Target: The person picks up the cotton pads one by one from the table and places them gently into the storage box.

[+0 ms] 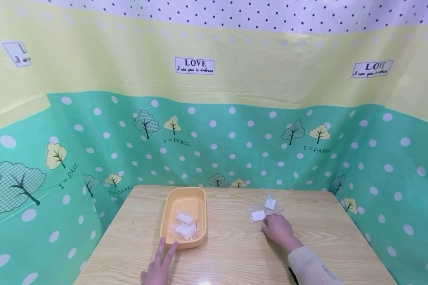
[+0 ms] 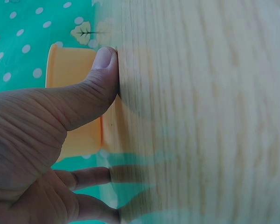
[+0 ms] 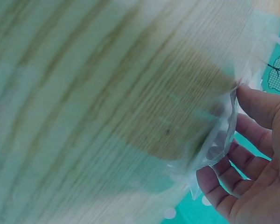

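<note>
On the right side of the table, my right hand (image 1: 279, 229) pinches the edge of a small clear plastic bag (image 3: 221, 140) between thumb and fingers. Just beyond those fingertips lie clear bags, each with a white piece inside: one bag (image 1: 258, 215) closest to the hand, another bag (image 1: 270, 204) behind it. My left hand (image 1: 158, 269) has its fingers spread at the near end of a yellow-orange plastic tray (image 1: 185, 200). In the left wrist view its thumb (image 2: 102, 60) overlaps the tray's side. Several similar bags (image 1: 186, 228) lie in the tray's near half.
The light wood-grain table (image 1: 228, 253) bears everything. A green and yellow patterned curtain (image 1: 214, 138) surrounds its back and sides. Bare tabletop separates the tray from the bags on the right.
</note>
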Demonstrator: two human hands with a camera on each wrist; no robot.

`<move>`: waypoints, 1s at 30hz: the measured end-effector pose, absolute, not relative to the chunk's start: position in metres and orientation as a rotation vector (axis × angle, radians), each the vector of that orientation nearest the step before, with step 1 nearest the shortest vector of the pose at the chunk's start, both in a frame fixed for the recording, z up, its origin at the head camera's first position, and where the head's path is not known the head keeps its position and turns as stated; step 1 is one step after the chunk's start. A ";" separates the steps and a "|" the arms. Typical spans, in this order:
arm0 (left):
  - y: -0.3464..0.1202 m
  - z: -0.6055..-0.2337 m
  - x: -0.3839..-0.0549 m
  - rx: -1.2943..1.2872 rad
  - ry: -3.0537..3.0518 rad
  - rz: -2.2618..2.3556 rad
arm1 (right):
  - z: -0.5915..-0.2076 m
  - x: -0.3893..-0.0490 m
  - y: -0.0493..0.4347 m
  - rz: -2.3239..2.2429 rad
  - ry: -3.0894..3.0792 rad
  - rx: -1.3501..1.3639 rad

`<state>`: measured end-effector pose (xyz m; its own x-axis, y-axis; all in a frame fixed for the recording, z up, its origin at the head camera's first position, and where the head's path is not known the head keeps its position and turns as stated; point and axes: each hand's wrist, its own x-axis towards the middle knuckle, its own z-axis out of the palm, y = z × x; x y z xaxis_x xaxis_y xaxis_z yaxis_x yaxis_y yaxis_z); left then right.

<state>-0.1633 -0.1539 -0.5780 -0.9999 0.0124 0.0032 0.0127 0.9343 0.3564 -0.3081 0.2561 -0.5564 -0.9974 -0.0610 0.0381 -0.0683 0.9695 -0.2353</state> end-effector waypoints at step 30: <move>-0.154 -0.578 -0.165 -0.039 -3.083 -0.552 | -0.562 -0.313 0.261 0.287 -3.029 0.109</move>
